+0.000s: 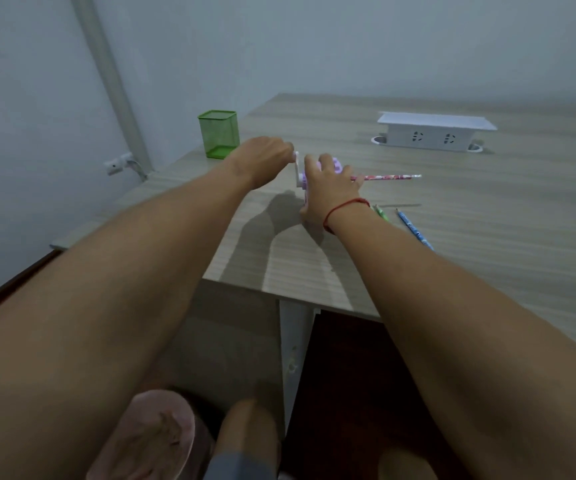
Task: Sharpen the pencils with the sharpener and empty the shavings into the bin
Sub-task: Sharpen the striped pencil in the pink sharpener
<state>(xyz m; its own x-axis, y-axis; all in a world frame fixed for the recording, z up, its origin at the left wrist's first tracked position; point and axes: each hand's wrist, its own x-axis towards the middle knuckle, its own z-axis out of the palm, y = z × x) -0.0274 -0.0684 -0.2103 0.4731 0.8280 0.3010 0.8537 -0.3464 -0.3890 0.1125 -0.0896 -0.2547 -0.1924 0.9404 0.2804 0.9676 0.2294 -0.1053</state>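
1. Head view: nearest, on the dark floor below the table's edge, stands a round pink bin (148,438). What lies inside it is too blurred to tell. A bare knee shows just beside it.
2. Both bare forearms reach forward over the near edge of the wood-grain table (487,271).
3. A blue pencil (414,230) lies flat on the table to the right of the right wrist. A green pencil (381,213) lies between it and the wrist, mostly hidden by the arm.
4. The right hand (328,192), with a red string bracelet (347,206) at its wrist, grips the lilac sharpener (335,164). Its fingers are wrapped over the top and the thumb is on the near side. The sharpener stands on the table, near the left part of the top.
5. A pink patterned pencil (390,177) sticks out level from the sharpener's right side. Its free end points right, clear of the table surface.
6. The left hand (265,157) has its fingers curled round the top end of the white crank (297,168) on the sharpener's left side. The fingertips themselves are hidden behind the hand.
7. Farther back on the left, a green mesh pencil holder (219,133) stands upright near the table's edge. It is well apart from the sharpener.
8. Farther back on the right, a white socket box (435,133) sits on the table.
9. Behind everything is a pale wall, with a small wall outlet (118,163) low on the left.
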